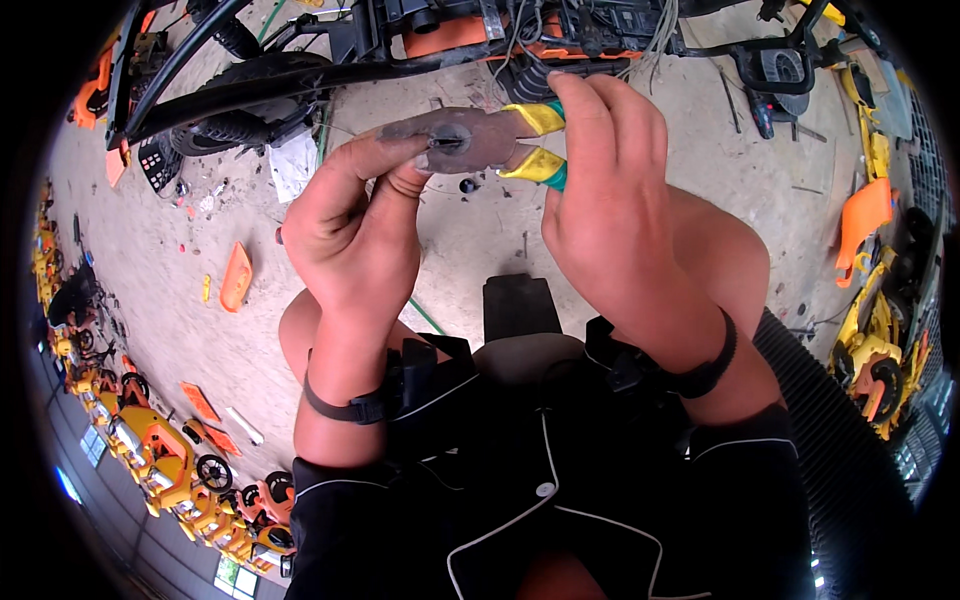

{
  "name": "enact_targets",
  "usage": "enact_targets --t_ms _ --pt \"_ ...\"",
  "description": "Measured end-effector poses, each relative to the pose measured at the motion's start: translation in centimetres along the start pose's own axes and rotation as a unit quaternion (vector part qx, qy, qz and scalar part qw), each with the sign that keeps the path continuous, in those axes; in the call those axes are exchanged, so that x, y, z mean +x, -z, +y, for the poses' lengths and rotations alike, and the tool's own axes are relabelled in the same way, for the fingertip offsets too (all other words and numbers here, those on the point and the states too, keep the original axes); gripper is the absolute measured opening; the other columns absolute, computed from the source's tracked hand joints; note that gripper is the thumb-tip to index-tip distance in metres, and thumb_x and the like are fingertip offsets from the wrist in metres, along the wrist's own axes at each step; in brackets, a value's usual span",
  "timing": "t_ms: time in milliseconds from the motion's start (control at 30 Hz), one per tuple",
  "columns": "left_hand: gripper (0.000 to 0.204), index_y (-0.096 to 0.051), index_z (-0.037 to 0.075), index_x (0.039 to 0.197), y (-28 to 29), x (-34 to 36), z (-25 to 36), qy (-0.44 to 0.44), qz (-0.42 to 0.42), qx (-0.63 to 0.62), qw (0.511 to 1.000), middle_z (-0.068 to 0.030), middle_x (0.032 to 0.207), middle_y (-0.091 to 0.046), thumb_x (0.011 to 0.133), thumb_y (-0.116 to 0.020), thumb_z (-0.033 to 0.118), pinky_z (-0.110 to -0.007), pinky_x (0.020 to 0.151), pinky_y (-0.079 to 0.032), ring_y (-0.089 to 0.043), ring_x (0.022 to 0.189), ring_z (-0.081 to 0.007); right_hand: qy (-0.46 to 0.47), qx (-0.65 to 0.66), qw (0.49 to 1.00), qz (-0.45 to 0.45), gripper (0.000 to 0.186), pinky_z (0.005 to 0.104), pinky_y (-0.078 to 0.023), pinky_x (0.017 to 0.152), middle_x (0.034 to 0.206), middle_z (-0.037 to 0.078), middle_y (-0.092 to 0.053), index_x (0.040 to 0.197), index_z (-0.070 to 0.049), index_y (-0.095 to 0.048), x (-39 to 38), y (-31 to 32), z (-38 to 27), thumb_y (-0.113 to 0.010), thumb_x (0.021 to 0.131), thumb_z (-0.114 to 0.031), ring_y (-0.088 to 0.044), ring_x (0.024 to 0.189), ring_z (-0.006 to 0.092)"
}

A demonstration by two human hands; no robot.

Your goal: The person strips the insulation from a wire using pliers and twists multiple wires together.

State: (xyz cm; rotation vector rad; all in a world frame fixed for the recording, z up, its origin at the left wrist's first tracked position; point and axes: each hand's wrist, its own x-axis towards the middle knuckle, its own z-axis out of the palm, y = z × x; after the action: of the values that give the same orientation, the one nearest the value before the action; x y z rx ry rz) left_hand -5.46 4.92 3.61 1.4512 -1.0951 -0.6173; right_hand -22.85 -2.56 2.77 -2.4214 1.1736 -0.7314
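Note:
Pliers (480, 142) with yellow and green grips lie crosswise in front of me, their dark, worn head pointing left. My right hand (615, 190) is closed around the handles, which stand somewhat apart. At the jaws, the thumb and index finger of my left hand (365, 210) are pinched together. A small dark bit shows between those fingertips and the pliers' head, too small to name. Both hands are raised above the floor, just short of a black tubular vehicle frame (300, 82).
Loose cables (655, 40) hang off the frame, and a tyre (235, 100) is beneath its left side. A power drill (764, 118) lies at the far right. Orange panels (237, 278) are scattered leftward. Yellow and orange vehicles (165, 455) line the lower left; yellow parts (865, 345) are on the right.

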Motion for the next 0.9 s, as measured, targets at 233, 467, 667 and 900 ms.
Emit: enact_targets --t_ms 233,467,667,900 --pt "0.015 -0.069 -0.003 0.097 -0.7 0.4 -0.4 -0.025 0.036 0.004 0.999 -0.0100 0.096 -0.071 0.085 -0.071 -0.011 -0.022 0.073 -0.051 -0.063 0.084 -0.0107 0.003 -0.002 1.000 0.009 0.059 0.0465 -0.046 0.091 0.118 0.022 -0.048 0.128 0.003 -0.048 0.2 0.3 -0.4 -0.063 0.071 0.010 -0.048 0.109 0.0417" --pt "0.013 -0.068 -0.003 0.095 -1.0 0.2 -0.6 -0.032 0.044 -0.007 0.998 -0.0111 0.097 -0.070 0.084 -0.071 -0.011 -0.024 0.076 -0.052 -0.064 0.087 -0.0139 -0.005 0.003 1.000 0.024 0.057 0.0459 -0.046 0.091 0.117 0.022 -0.049 0.127 0.003 -0.049 0.0 0.1 -0.6 -0.062 0.072 0.010 -0.049 0.109 0.0408" --pt "0.018 -0.067 -0.001 0.092 -0.7 0.6 -0.6 -0.110 0.036 0.067 0.991 -0.0144 0.094 -0.072 0.079 -0.070 -0.013 -0.031 0.080 -0.053 -0.067 0.087 -0.0239 -0.005 -0.015 0.999 0.031 0.053 0.0442 -0.047 0.091 0.116 0.021 -0.050 0.124 0.002 -0.050 0.1 0.4 -0.6 -0.062 0.073 0.009 -0.050 0.107 0.0400" --pt "0.019 -0.062 -0.005 0.095 0.1 0.9 0.1 -0.207 -0.012 0.161 0.965 -0.0196 0.101 -0.069 0.083 -0.060 -0.020 -0.034 0.085 -0.054 -0.067 0.094 -0.0255 0.002 -0.019 0.998 0.051 0.048 0.0417 -0.048 0.087 0.110 0.017 -0.053 0.118 0.001 -0.052 -0.3 0.1 -0.8 -0.062 0.071 0.006 -0.053 0.100 0.0352"
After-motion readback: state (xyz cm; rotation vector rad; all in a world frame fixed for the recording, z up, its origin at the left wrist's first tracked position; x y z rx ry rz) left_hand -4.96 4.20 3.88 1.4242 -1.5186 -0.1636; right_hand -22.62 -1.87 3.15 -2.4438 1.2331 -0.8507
